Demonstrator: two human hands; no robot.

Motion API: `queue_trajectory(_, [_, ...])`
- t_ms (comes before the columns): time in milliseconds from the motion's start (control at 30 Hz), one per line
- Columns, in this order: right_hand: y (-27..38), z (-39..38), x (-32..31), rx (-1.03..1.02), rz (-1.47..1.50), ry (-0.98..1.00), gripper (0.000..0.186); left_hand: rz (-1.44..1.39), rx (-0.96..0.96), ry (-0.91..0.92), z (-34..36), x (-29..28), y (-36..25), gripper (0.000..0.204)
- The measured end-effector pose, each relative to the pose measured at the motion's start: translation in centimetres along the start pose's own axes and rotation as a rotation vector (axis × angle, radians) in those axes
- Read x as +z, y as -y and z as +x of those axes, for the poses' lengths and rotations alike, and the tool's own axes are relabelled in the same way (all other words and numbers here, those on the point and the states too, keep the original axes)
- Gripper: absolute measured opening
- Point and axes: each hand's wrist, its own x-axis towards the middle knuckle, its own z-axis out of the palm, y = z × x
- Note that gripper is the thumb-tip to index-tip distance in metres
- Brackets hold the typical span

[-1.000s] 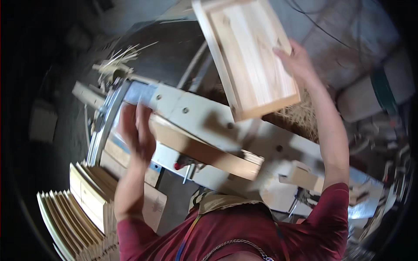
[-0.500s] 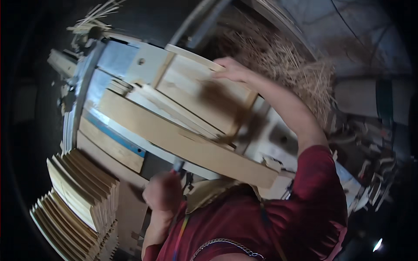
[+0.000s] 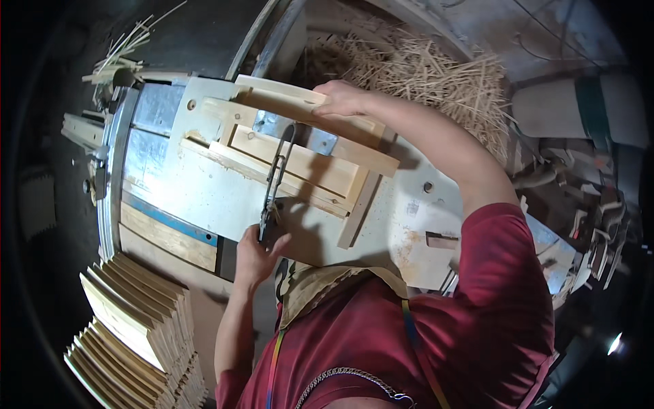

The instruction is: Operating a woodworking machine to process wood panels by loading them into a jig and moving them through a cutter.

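Note:
My right hand (image 3: 340,99) is closed over the far edge of a pale curved wooden board (image 3: 272,91). This board stands along the far side of a rectangular wooden frame (image 3: 306,163). Across the frame lies a wooden bar (image 3: 361,157) with a shiny metal plate (image 3: 317,140) on it. A long-jawed metal locking clamp (image 3: 276,174) reaches over the plate. Its handle end is in my left hand (image 3: 255,255), with the thumb held apart. Where the lower jaw sits is hidden.
The frame lies on a pale worktop (image 3: 204,184) with a blue-edged rail (image 3: 170,218). Curved wooden slats (image 3: 136,327) are stacked at the near left. Thin offcuts (image 3: 436,82) pile up beyond the worktop; more scraps (image 3: 599,232) lie at the right.
The long tan board across the near side is gone from there; a bar with a metal plate now crosses the frame. My left hand has moved slightly up, and the clamp now reaches the plate.

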Motion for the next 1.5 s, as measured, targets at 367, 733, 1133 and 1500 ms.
queue_trajectory(367, [18.6,-61.0,-10.7,0.816,-0.635,-1.075,0.057,-0.572,0.041,0.251,-0.3,0.8,-0.4,0.051])
queue_trajectory(733, [31.9,-83.4,46.1,2.304,-0.334,-0.896,0.077,0.028,1.144,-0.731,5.2,-2.0,-20.1,0.058])
queue_trajectory(1133, [42.1,-70.8,20.1,1.374,-1.156,-1.36,0.042,-0.838,1.04,0.63,1.4,-1.2,-34.3,0.033])
queue_trajectory(1500, [29.3,-51.5,9.1,0.382,-1.095,-1.42,0.036,-1.002,0.679,0.541,10.8,-5.1,-42.2,0.045])
